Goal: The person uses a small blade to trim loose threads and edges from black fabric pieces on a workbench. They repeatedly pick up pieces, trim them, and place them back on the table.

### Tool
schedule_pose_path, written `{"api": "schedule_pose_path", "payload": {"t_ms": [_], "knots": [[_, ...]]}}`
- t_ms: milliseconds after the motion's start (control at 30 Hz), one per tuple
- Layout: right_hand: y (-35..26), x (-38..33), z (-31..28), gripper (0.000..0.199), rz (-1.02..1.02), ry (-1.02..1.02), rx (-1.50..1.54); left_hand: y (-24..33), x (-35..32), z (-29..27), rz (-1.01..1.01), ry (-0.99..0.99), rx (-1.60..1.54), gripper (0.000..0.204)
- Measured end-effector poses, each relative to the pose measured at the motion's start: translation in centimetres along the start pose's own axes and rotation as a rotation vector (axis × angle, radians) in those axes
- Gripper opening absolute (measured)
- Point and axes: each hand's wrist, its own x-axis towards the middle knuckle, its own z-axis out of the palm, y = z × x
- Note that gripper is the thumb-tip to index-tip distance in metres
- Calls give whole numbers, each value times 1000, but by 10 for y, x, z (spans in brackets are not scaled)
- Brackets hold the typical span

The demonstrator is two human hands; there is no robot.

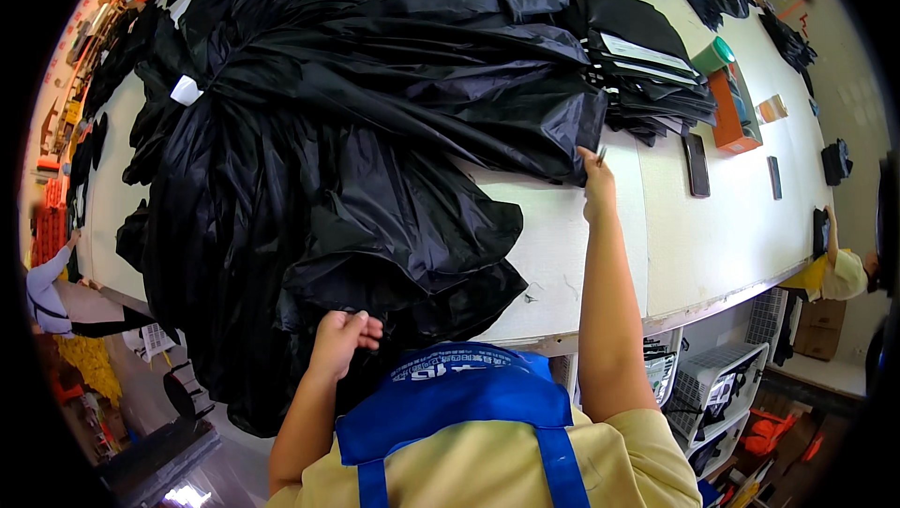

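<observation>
Hands at the black fabric (356, 133) heap on a white table (694, 255)

Left hand (342, 337) clutched the fabric's near edge — right hand (596, 185) pinched a small metal tool (601, 154).

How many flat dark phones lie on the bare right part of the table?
2: one phone beside the orange box, the other phone further right near the table edge. The black cloth may hide more.

Black fabric heap (328, 152) across table (712, 246)

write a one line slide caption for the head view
Left hand grips black fabric at the table edge; right hand reaches toward the far hem.
</observation>
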Motion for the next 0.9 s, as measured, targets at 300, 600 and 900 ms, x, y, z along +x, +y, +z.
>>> {"api": "schedule_pose_path", "payload": {"t_ms": [300, 600, 900], "knots": [[-97, -164, 11, 34, 131, -692, 636, 94, -34, 88, 666, -487, 229, 58], [-143, -222, -1, 33, -362, -751, 220, 118, -28, 109, 810, -173, 81, 29], [-123, -225, -25, 25, -726, -667, 163, 114, -34, 85, 654, -281, -316, 14]]}}
